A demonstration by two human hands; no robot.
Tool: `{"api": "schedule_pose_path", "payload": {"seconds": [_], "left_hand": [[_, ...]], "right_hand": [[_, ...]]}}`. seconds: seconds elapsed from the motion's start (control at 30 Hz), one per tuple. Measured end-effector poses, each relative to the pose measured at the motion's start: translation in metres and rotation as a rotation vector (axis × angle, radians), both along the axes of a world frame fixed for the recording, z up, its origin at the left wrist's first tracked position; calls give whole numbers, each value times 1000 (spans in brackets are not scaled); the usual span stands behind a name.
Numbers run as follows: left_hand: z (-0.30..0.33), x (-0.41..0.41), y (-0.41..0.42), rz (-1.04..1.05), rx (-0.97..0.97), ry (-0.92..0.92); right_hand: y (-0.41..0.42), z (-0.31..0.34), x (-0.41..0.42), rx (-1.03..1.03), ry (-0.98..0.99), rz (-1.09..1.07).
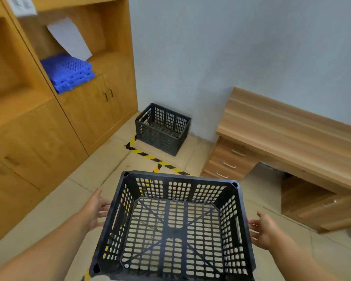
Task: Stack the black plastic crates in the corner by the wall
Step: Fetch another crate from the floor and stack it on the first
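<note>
An empty black plastic crate (171,224) with slotted walls is close in front of me, above the floor, its open top facing me. My left hand (95,209) is at its left wall and my right hand (261,230) at its right wall. On both hands the fingers are spread and fairly straight, with the fingertips touching the crate's sides just below the rim. A second empty black crate (162,128) stands on the floor in the corner, against the grey wall and next to the wooden cabinet.
A tall wooden cabinet (49,118) runs along the left, with blue plastic panels (68,73) on a shelf. A wooden desk (292,126) with drawers stands at the right wall. Yellow-black tape (150,157) marks the tiled floor in front of the corner crate.
</note>
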State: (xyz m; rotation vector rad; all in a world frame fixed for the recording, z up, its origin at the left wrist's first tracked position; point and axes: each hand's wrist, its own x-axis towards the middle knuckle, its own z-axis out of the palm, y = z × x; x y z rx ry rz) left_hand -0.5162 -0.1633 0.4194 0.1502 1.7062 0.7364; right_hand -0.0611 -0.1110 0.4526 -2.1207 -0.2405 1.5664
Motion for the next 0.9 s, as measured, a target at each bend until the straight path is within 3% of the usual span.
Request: {"api": "schedule_pose_path", "payload": {"seconds": [0.27, 0.9], "left_hand": [[0, -62, 73, 95, -6, 10], [11, -119, 302, 306, -8, 63]], "right_hand": [[103, -5, -65, 3, 43, 59], [411, 2, -151, -50, 204, 221]]}}
